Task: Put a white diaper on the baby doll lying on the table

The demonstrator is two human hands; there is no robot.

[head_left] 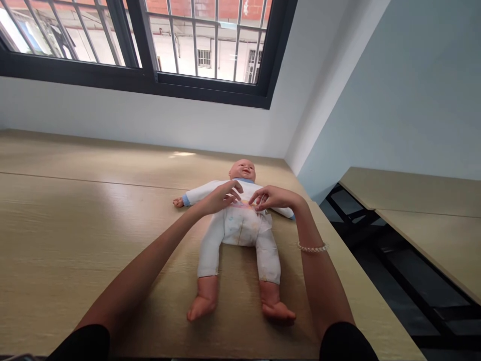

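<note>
Left hand (227, 196) and right hand (267, 197) sit near each other at the doll's (246, 189) waist, fingers bent and narrow; whether they grip the diaper (241, 228) cannot be told. The doll lies face up on the counter (112, 240), its 2 legs spread apart.

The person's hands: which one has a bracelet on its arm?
The right hand, on the picture's right: a pale bracelet circles its forearm. The left hand has none.
</note>
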